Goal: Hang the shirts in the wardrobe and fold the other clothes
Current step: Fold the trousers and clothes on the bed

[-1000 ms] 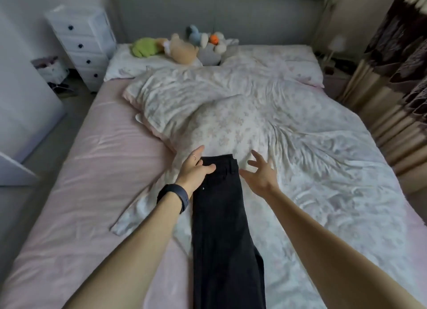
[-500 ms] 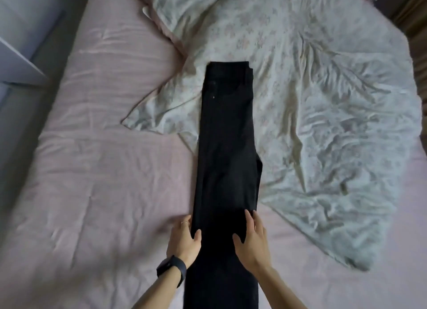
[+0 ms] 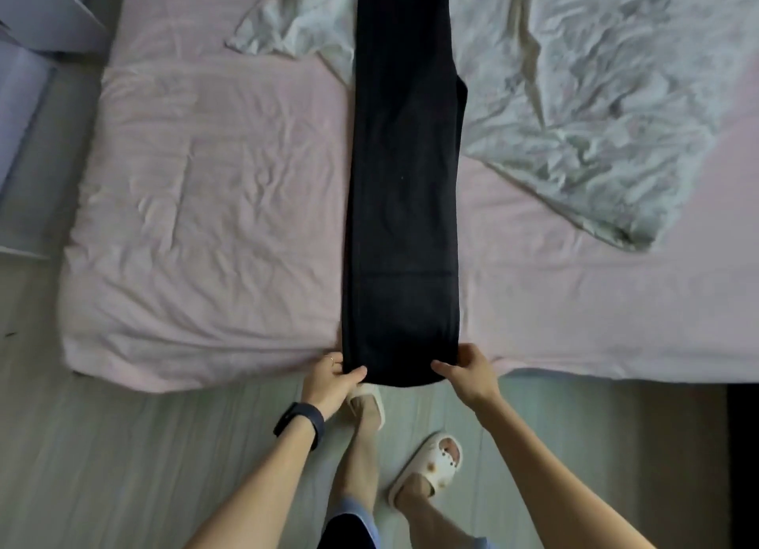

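The bed [image 3: 205, 199] fills most of the frame, its pink sheet creased, its near edge running across the lower middle with pale floor [image 3: 123, 466] below it. A rumpled floral duvet [image 3: 595, 96] covers the upper right and spills a corner toward the upper centre.

The black trousers [image 3: 402, 178] lie flat down the centre of the bed, legs stacked one on the other. Their long axis runs straight up the frame: hem at the bed's near edge in the lower centre, upper part crossing onto the duvet and leaving the top of the frame, so I cannot see the waistband.

My left hand [image 3: 330, 378] pinches the hem's left corner, thumb on top and fingers curled beside the cloth. My right hand [image 3: 468, 374] grips the right corner the same way, thumb laid over the fabric. Both hands sit level at the hem, neither one nearer, with the whole garment stretching away from them up the frame.

I judge the next move is to lift the hem and carry it up along that axis to halve the length; the corners need to travel together or the fold will skew.

A dark band [image 3: 297, 423] circles my left wrist.
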